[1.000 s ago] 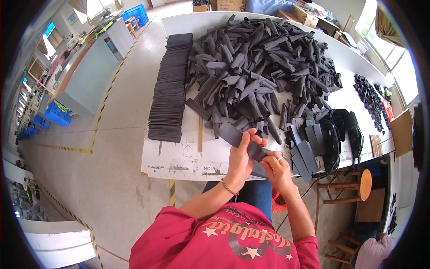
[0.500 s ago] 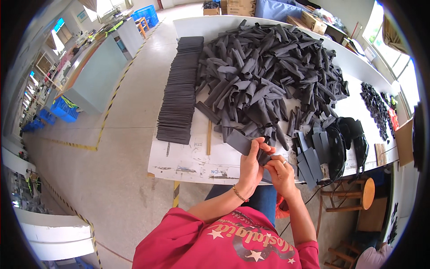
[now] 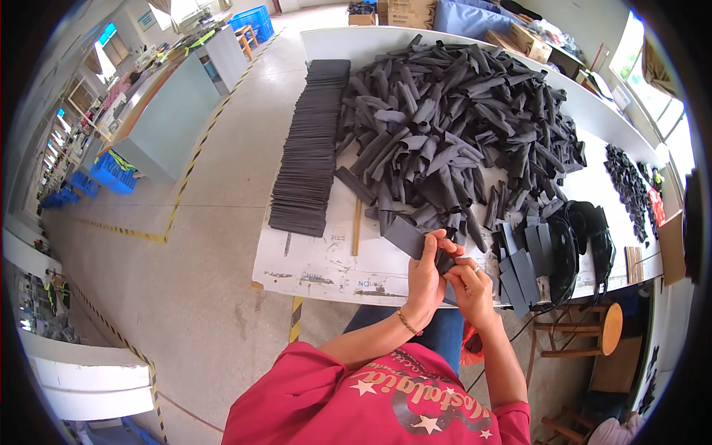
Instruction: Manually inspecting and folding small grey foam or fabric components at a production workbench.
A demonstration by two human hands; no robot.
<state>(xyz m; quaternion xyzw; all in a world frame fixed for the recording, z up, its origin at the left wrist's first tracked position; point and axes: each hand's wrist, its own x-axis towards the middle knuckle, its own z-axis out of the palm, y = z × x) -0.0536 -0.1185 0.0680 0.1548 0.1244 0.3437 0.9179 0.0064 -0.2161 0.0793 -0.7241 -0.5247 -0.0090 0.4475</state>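
Observation:
Above the table's near edge, my left hand (image 3: 424,278) and my right hand (image 3: 473,291) hold one dark grey fabric piece (image 3: 405,236) between them. A flat, stiff-looking end of it sticks out to the left past my left fingers. Its other end, darker and bunched, sits between both hands, where the fingertips of my right hand pinch it. What lies under the fingers is hidden. Just beyond is a big loose heap of curled dark grey fabric pieces (image 3: 445,111). Left of the heap runs a long, neat row of flat dark grey pieces (image 3: 308,148).
Flat grey strips (image 3: 519,278) and black curved parts (image 3: 582,245) lie at the table's right. A narrow wooden stick (image 3: 357,230) rests on the white tabletop (image 3: 297,259). A wooden stool (image 3: 610,329) stands below right. A low white wall (image 3: 326,46) borders the far side.
The whole view has shifted slightly, so the table sits a little farther right. Both hands keep their hold on the fabric piece, with only small finger movement.

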